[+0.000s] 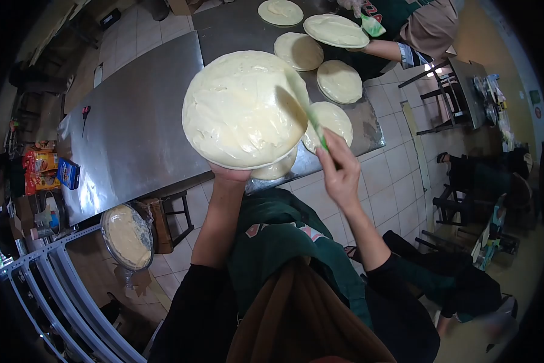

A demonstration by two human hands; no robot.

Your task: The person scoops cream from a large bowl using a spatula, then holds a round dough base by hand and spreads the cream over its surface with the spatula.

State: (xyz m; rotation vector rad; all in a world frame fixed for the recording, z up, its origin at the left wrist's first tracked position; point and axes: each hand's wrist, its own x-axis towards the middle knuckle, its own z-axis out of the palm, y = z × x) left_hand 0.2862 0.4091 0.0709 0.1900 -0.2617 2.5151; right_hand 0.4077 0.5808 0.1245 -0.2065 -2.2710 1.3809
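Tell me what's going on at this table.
The person's left hand supports a large round coated in pale spread from below; the right hand holds a green spatula, partly blurred, at its edge. A co-worker holds another coated round and a green spreader. More rounds sit on the metal table.

A long brown cloth (296, 320) with soft folds drapes at six o'clock, narrowing to a point towards the middle. Beyond it bunches a dark green cloth garment (278, 257) bearing white-and-red lettering (308, 230), partly lost in creases. Plain black fabric sleeves (187, 308), one at seven o'clock and one near five, leave the left hand (231, 174) and right hand (342, 174) bare.
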